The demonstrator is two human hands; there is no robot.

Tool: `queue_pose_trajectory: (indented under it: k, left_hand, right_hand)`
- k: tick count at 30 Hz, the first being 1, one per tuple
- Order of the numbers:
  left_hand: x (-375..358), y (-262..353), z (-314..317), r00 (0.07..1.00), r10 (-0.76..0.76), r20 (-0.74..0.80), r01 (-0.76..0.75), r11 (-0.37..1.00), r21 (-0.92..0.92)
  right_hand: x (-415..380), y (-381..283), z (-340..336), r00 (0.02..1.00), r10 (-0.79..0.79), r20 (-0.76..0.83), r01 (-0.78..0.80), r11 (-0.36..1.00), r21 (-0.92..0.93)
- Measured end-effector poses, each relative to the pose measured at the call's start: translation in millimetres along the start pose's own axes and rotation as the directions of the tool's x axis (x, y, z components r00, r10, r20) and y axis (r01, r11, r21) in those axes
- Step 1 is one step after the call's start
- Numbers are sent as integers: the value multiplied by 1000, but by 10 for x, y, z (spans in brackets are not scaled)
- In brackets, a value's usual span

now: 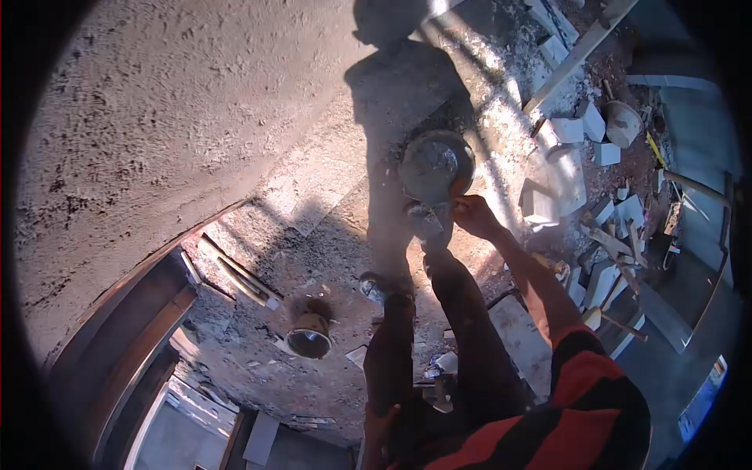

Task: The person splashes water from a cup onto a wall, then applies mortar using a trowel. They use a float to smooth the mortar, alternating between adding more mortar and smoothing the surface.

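A round pan (437, 167) of wet grey mortar lies on the ground ahead of my feet, in my shadow. Beside its lower right edge is my right hand (470, 215), its fingers closed; what they hold, if anything, is too dark and small to make out. A greyish flat shape (425, 222) shows just left of that hand, near my foot. My left hand (381, 427) rests low against my left thigh, partly hidden, its fingers unclear.
A rough plastered wall (180, 102) rises at the left. An upright bucket (309, 337) stands left of my legs. Sticks (235, 270) lie beyond it. Broken blocks (603, 282), a tilted bucket (623, 124) and a long plank (580, 56) are at the right.
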State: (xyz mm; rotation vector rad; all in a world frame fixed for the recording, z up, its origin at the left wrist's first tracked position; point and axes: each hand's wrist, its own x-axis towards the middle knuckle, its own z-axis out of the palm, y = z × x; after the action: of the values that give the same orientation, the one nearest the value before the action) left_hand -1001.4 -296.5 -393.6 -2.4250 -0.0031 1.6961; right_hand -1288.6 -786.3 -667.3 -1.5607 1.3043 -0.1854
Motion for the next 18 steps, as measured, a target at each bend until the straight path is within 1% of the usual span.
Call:
queue_pose_trajectory:
  k: [1, 3, 5, 6, 7, 8, 10, 12, 14, 15, 16, 17, 18]
  left_hand:
    - [-75, 86, -133, 994, 99, 47, -96, 993, -65]
    - [-186, 215, -488, 937, 328, 121, -301, 933, -197]
    - [366, -213, -643, 868, 480, 130, -447, 868, -217]
    - [533, -194, -834, 833, 541, 118, -505, 830, -238]
    - [563, -5, -1081, 793, 603, 90, -564, 782, -265]
    - [580, 193, -1339, 746, 663, 58, -623, 726, -291]
    - [524, 563, -1891, 634, 773, -23, -732, 591, -339]
    - [418, 830, -2516, 481, 869, -120, -835, 411, -366]
    - [239, 941, -3132, 280, 936, -213, -908, 187, -374]
    - [163, 919, -3434, 175, 952, -253, -925, 71, -373]
    - [93, 884, -3687, 92, 952, -293, -930, -23, -367]
    - [32, 844, -3932, 16, 946, -323, -928, -106, -356]
    - [-20, 780, -4066, 112, 911, -396, -931, -43, -362]
  right_hand:
    - [-216, -366, -30, 998, 46, -39, -36, 973, 229]
    - [-658, -1192, -87, 997, 77, -19, -62, 902, 428]
    - [-1011, -2010, -143, 1000, 13, 18, -21, 816, 578]
    - [-1211, -2715, -356, 997, 30, 74, -74, 693, 717]
    - [-1408, -3356, -560, 989, 22, 145, -133, 550, 825]
    - [-1503, -3750, -637, 997, -71, 36, 8, 544, 839]
    - [-1721, -4803, -1079, 964, -236, -120, 214, 428, 878]
    - [-2112, -5859, -1652, 912, -357, -204, 293, 215, 932]
    - [-2251, -6671, -2273, 761, -513, -398, 506, 85, 858]
    - [-2492, -7160, -2596, 619, -534, -575, 748, 179, 639]
    - [-2800, -7721, -2877, 621, -457, -636, 698, -47, 715]
    - [-2941, -8116, -3192, 489, -475, -731, 782, -132, 609]
    - [-3117, -8523, -3522, 401, -413, -818, 884, -61, 464]
